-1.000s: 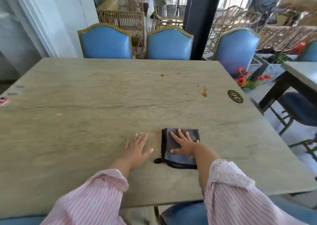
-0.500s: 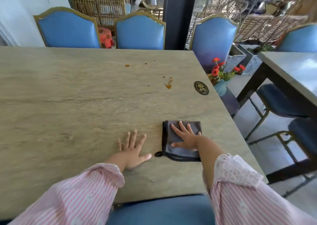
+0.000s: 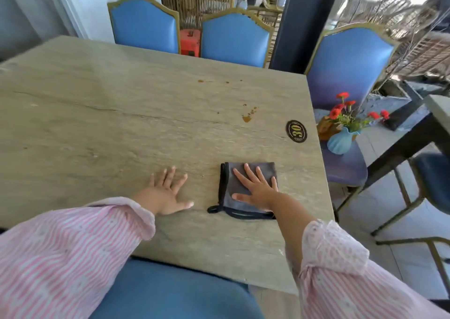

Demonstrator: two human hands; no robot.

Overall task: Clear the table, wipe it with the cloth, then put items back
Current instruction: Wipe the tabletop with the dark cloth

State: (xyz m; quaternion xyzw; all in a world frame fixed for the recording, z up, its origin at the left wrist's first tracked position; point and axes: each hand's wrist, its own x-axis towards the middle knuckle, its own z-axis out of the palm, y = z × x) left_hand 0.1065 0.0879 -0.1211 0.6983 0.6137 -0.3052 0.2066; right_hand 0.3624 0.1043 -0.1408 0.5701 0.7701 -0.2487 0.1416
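Right hand (image 3: 255, 187) flat on folded grey cloth (image 3: 246, 189) — streaked stone table (image 3: 121, 124).

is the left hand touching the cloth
Apart. The head view shows the left hand flat on the table, with bare tabletop between its thumb and the cloth, which the right hand presses.

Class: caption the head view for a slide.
Right hand flat on grey cloth, left hand flat on the stained table beside it.
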